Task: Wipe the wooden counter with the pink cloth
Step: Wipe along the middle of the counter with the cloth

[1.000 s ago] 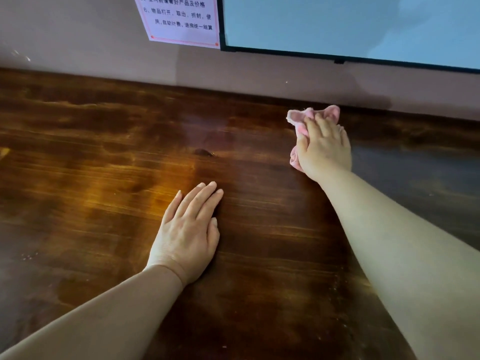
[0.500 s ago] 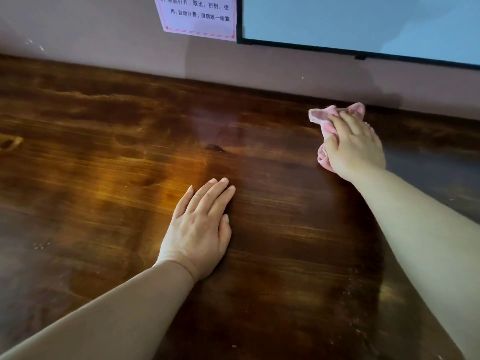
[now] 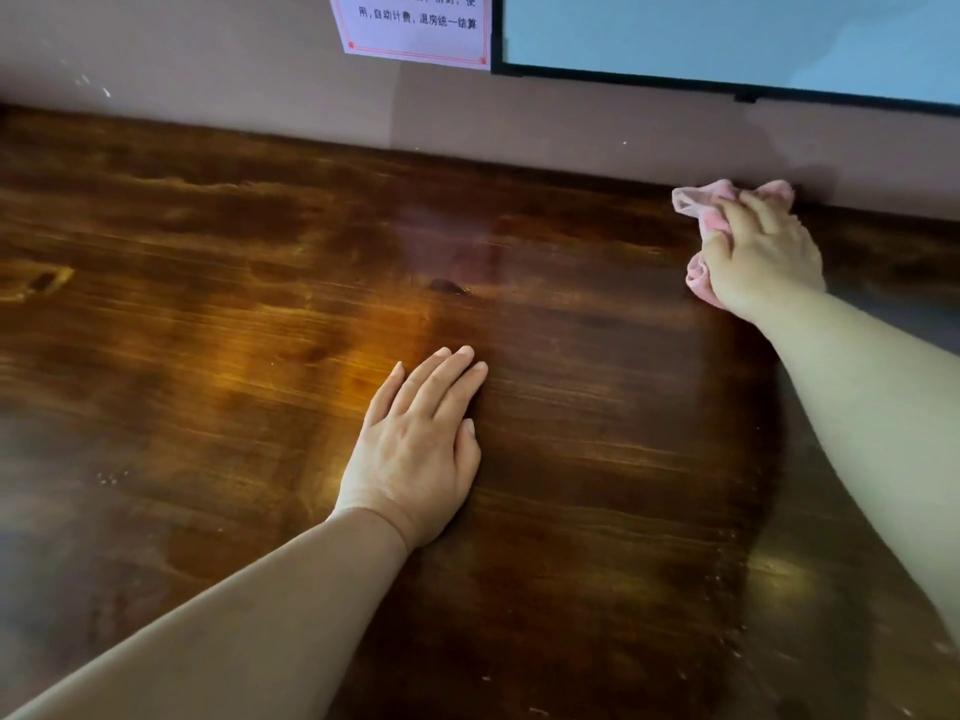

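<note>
A: At the far right of the desk (image 3: 597, 459), close to the wall (image 3: 208, 70), right hand (image 3: 763, 257) grips the pink cloth (image 3: 698, 210), fingers curled over a bunched wad pressed to the wood. Left hand (image 3: 421, 444) lies flat mid-desk, fingers straight and together, holding nothing.

B: Risks from this position?

A: Judgement only. Cloth is balled, so contact patch looks small; strokes could leave unwiped strips between passes. Loose corners stick out past the fingers toward the wall and could drag or fold under. Pale specks sit along the lower right edge and near the left; a short reach would miss them. Braced left palm may leave a print on the glossy finish.

B: Materials?

A: Desk: dark stained wood, long horizontal grain, glossy, with amber glare patches, one dark knot (image 3: 447, 287) near centre, and a lighter notch-shaped mark (image 3: 39, 283) at far left. Cloth: soft, fuzzy, crumpled, no fixed shape. Wall: matte, dull mauve. Above it, a paper notice (image 3: 415, 28) with red border and printed characters, beside a black-framed pale blue panel (image 3: 727, 33), smooth and flat.
</note>
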